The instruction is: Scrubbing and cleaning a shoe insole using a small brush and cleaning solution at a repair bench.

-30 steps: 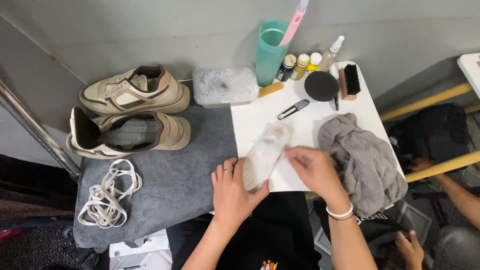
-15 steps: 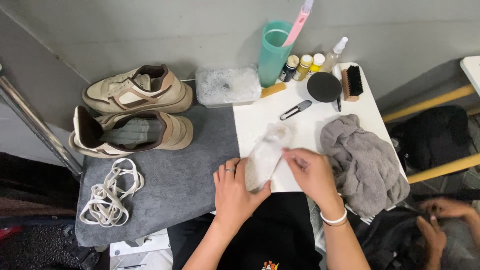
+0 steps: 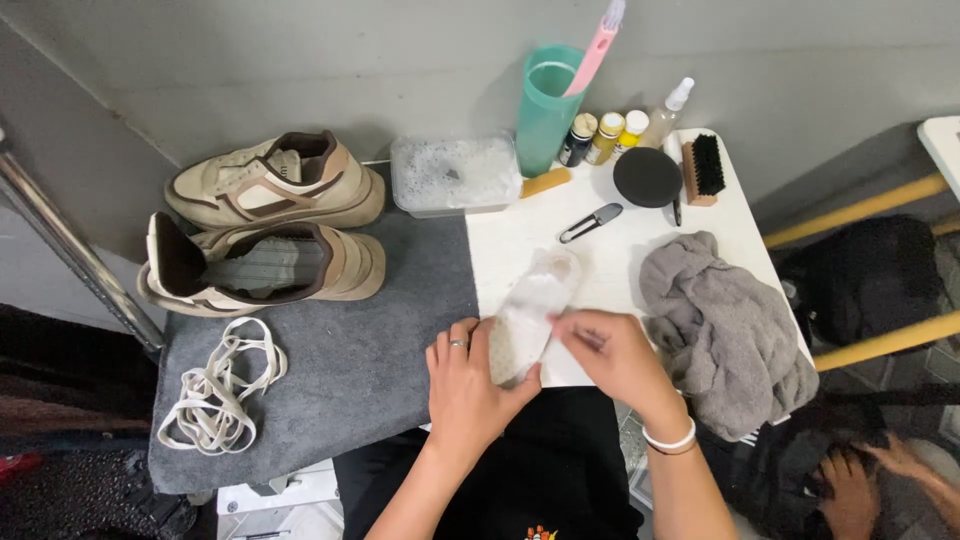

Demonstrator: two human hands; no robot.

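Note:
My left hand [image 3: 468,385], with a ring on one finger, grips the near end of a pale, worn shoe insole [image 3: 534,308] that lies on the white tabletop [image 3: 520,240]. My right hand [image 3: 612,358], with a white band at the wrist, presses its fingertips on the insole's right edge. A pair of beige and brown sneakers [image 3: 270,225] without laces rests on the grey mat [image 3: 340,380] to the left. The white laces [image 3: 215,395] lie in a heap near the mat's front left.
A crumpled grey cloth [image 3: 730,330] lies at right. Behind stand a soapy water tub [image 3: 455,175], a teal cup [image 3: 545,105] with a pink brush, small bottles [image 3: 605,135], a black round lid [image 3: 647,177], a wooden brush [image 3: 703,168] and a small black clip-like tool [image 3: 590,222]. Another person's hand [image 3: 850,490] is at lower right.
Both hands stay on the insole with only slight shifts. The other person's hand at lower right has moved.

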